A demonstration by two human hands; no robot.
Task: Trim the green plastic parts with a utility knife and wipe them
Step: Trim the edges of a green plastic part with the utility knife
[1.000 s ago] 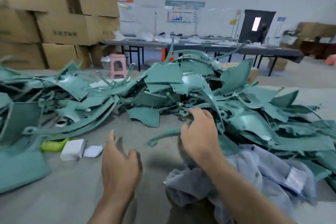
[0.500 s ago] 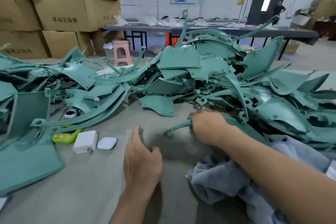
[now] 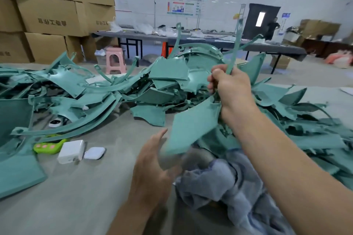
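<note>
A curved green plastic panel (image 3: pixel 191 124) with a thin strip at its top hangs in the air above the grey bench (image 3: pixel 86 196), just in front of the heap of green plastic parts (image 3: pixel 168 74). The right grip (image 3: pixel 231 86) is curled tight round the strip. The left grip (image 3: pixel 152 164) is spread, fingers straight, at the panel's blurred lower edge; I can't tell if it touches. A crumpled grey cloth (image 3: pixel 219 183) lies beneath.

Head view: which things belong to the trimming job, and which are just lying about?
Job: green part gripped by right hand, pile of green parts, grey cloth. No knife visible.
Lying about: white charger, white case, lime gadget, pink stool, cardboard boxes.
</note>
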